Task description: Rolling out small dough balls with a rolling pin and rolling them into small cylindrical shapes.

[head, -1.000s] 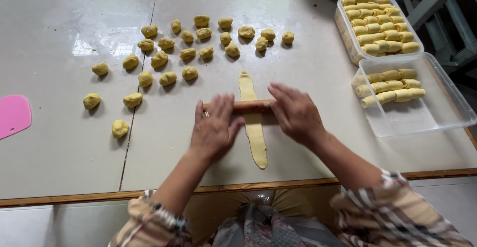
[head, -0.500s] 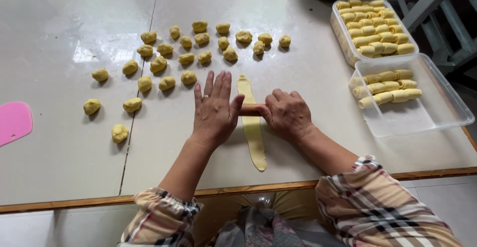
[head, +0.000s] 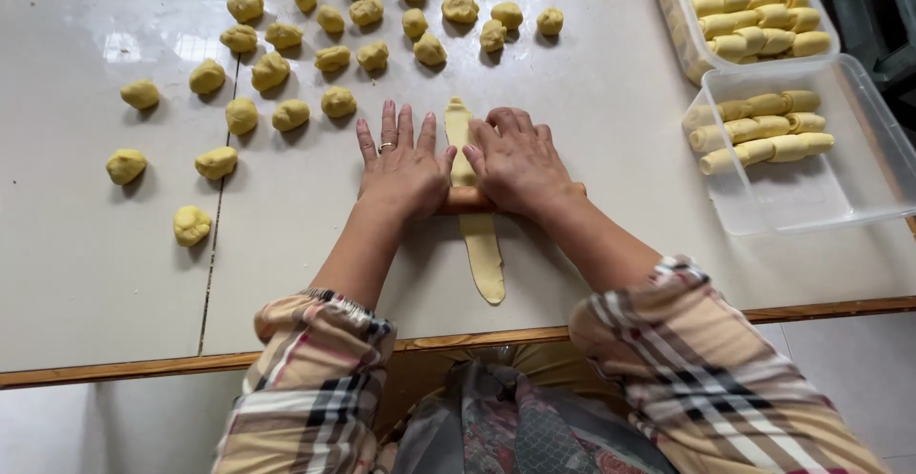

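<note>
Yellow dough strip [head: 480, 245] lies under both palms: left hand [head: 405, 169], right hand [head: 518, 162].

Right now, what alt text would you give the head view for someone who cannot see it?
Both hands, the left hand and right hand, press flat on a wooden rolling pin across a long strip of yellow dough on a white table. Many dough balls lie to the left; two clear trays of rolled pieces sit right.

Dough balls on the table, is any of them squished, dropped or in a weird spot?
Nothing stands out. The dough balls sit loose but whole on the white table. Both hands press a wooden rolling pin across one flat dough strip. Rolled pieces lie neatly in clear tubs.
</note>
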